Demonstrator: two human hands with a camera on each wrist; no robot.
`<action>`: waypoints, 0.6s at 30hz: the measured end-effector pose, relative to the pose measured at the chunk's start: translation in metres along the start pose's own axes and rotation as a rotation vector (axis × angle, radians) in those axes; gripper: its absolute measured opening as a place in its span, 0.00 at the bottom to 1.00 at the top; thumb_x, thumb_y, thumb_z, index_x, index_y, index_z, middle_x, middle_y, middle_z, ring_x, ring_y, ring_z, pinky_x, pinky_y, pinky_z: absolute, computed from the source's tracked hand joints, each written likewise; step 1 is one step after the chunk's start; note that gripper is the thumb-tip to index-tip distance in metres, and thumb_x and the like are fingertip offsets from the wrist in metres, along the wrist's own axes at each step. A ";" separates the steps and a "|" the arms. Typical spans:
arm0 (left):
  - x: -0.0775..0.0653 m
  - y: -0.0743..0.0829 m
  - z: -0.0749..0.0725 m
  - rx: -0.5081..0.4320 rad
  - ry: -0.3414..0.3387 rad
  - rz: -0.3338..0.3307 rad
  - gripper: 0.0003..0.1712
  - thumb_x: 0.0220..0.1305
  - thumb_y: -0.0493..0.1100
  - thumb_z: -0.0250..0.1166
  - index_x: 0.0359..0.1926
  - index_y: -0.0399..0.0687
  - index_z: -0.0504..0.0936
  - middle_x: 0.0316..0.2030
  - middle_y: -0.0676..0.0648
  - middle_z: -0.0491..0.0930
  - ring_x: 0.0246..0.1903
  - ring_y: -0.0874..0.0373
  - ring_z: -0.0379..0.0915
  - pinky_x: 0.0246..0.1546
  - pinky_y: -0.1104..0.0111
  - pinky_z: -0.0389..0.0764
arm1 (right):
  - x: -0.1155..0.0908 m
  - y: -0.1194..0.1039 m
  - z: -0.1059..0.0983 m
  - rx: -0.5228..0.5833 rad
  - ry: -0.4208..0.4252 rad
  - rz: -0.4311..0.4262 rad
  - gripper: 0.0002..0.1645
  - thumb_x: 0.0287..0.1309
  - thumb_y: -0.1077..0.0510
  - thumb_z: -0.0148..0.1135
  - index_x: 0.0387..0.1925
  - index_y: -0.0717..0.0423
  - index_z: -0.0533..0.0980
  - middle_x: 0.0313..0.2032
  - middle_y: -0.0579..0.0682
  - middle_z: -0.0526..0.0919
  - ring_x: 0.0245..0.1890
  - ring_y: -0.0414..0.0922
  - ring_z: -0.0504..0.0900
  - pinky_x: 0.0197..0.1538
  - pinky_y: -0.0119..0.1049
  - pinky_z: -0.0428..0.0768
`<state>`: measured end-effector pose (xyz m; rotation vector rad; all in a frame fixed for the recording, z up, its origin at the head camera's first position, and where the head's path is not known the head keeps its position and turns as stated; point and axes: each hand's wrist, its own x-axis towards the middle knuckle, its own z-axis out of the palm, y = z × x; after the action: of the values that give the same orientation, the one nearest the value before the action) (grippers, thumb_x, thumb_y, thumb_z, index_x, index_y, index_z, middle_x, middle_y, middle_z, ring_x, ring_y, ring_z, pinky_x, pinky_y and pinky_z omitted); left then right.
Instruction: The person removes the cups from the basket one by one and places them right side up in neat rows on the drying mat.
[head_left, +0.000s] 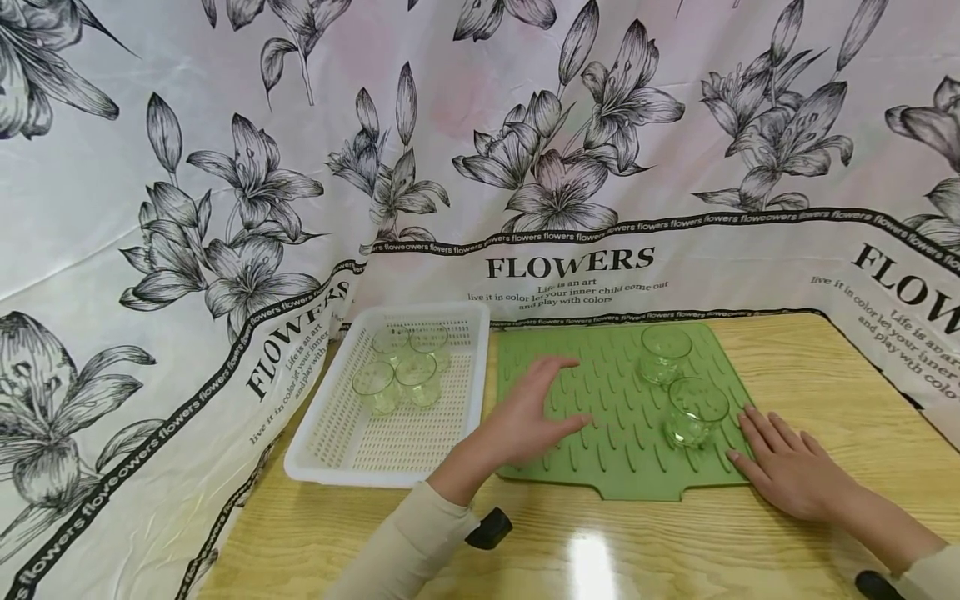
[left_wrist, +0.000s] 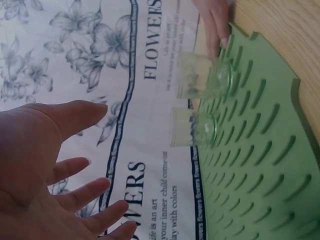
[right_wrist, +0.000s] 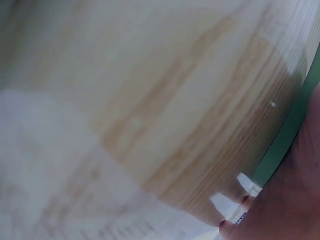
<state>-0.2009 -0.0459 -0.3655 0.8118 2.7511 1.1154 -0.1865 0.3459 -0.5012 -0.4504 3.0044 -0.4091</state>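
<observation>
Two clear glasses stand on the right part of a green drying mat (head_left: 592, 400): the back glass (head_left: 665, 357) and the front glass (head_left: 694, 414). My left hand (head_left: 528, 417) hovers over the mat's left part, thumb and fingers spread with nothing between them; in the left wrist view its fingers (left_wrist: 85, 195) are apart from both glasses. Flat against the mat's right edge and the table lies my right hand (head_left: 795, 471), its fingertips close to the front glass. The right wrist view catches part of that hand (right_wrist: 280, 210) beside the mat's green edge.
A white perforated basket (head_left: 315, 450) stands left of the mat and holds several clear glasses (head_left: 417, 379) grouped toward its back. The wooden table (head_left: 540, 542) runs along the front and right. A flower-printed cloth (head_left: 420, 167) hangs behind and at the sides.
</observation>
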 end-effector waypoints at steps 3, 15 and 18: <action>-0.004 -0.005 -0.009 0.018 0.039 -0.010 0.39 0.68 0.51 0.70 0.75 0.54 0.64 0.73 0.49 0.65 0.73 0.50 0.61 0.71 0.51 0.68 | 0.000 0.001 0.000 -0.002 -0.001 0.001 0.45 0.81 0.42 0.40 0.77 0.73 0.46 0.76 0.74 0.46 0.74 0.76 0.44 0.66 0.79 0.46; -0.017 -0.034 -0.041 -0.024 0.162 -0.017 0.34 0.67 0.45 0.70 0.71 0.46 0.70 0.66 0.43 0.72 0.65 0.44 0.69 0.64 0.49 0.73 | 0.001 -0.002 -0.001 -0.007 0.001 0.003 0.44 0.81 0.42 0.39 0.77 0.75 0.47 0.76 0.75 0.46 0.73 0.77 0.45 0.66 0.79 0.47; -0.017 -0.041 -0.048 -0.045 0.171 -0.032 0.32 0.68 0.44 0.69 0.70 0.45 0.70 0.66 0.43 0.72 0.65 0.44 0.69 0.64 0.48 0.73 | 0.001 -0.002 -0.002 -0.001 0.000 0.004 0.44 0.81 0.42 0.39 0.77 0.74 0.46 0.76 0.75 0.46 0.73 0.77 0.44 0.66 0.80 0.46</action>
<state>-0.2163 -0.1089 -0.3602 0.6947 2.8516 1.2926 -0.1873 0.3441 -0.4988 -0.4444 3.0047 -0.4079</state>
